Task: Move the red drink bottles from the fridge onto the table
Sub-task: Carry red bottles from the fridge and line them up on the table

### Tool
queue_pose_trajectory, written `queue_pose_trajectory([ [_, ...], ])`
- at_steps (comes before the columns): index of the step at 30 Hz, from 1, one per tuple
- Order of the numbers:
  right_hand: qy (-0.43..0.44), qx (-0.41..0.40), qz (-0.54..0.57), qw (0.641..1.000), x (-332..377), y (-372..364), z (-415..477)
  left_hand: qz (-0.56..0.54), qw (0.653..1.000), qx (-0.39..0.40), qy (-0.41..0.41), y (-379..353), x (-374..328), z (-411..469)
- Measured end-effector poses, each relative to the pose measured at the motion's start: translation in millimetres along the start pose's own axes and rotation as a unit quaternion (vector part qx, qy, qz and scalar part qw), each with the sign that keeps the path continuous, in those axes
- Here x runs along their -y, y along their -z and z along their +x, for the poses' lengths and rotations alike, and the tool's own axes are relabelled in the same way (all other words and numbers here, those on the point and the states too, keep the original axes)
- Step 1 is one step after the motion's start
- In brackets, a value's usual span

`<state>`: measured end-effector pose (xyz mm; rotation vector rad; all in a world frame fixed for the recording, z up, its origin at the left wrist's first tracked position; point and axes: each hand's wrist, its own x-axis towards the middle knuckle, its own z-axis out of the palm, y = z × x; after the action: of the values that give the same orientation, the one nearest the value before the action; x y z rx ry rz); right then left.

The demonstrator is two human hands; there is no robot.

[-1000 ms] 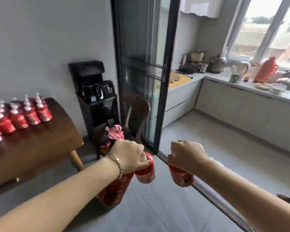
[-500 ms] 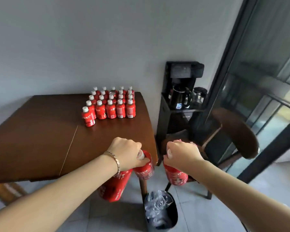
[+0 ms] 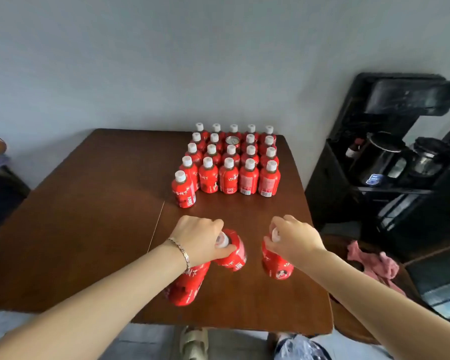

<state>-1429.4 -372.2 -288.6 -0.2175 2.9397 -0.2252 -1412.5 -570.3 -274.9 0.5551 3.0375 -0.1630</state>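
A dark brown wooden table (image 3: 94,229) stands against the grey wall, a thin seam running across its top. A block of red drink bottles (image 3: 229,162) with white caps stands upright in tight rows on the table's far right part, close to the wall. One silver-topped can (image 3: 232,140) sits inside the block, and one bottle (image 3: 183,189) stands alone at the block's near left corner.

Our forearms are bare, with no sleeves showing. We wear a thin metal chain bracelet (image 3: 180,252) on the left wrist, and a pale sandal (image 3: 194,342) shows on one foot below the table edge.
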Motion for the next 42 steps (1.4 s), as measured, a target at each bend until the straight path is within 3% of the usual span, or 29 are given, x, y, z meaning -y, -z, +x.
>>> queue_pose_trajectory([
  [12,-0.159,0.026,0.107,0.981,42,-35,163,-0.052,0.991,0.027,-0.119,-64,98,135],
  [20,-0.176,0.026,0.202,0.963,38,-43,230,-0.104,0.988,-0.058,-0.101,-86,112,199],
  [21,-0.179,0.024,0.188,0.965,37,-43,235,-0.105,0.988,-0.054,-0.102,-91,113,206],
  [23,-0.153,-0.004,0.059,0.986,39,-40,236,-0.100,0.989,-0.054,-0.098,-94,116,214],
  [24,-0.116,-0.037,-0.004,0.993,41,-39,234,-0.101,0.989,-0.054,-0.093,-95,117,217],
  [26,-0.011,-0.101,-0.028,0.994,45,-41,229,-0.100,0.989,-0.050,-0.093,-102,120,223],
  [28,0.074,-0.039,0.039,0.996,55,-48,221,-0.094,0.991,-0.044,-0.086,-103,119,228],
  [31,0.016,0.118,0.094,0.988,66,-70,222,-0.088,0.991,-0.021,-0.101,-101,122,230],
  [32,-0.005,0.121,0.092,0.988,70,-76,225,-0.109,0.990,-0.007,-0.088,-101,123,231],
  [35,-0.054,0.049,0.157,0.985,78,-87,232,-0.147,0.986,-0.064,-0.043,-96,129,229],
  [42,-0.114,-0.055,0.377,0.917,83,-108,227,-0.081,0.991,-0.103,-0.007,-113,139,218],
])
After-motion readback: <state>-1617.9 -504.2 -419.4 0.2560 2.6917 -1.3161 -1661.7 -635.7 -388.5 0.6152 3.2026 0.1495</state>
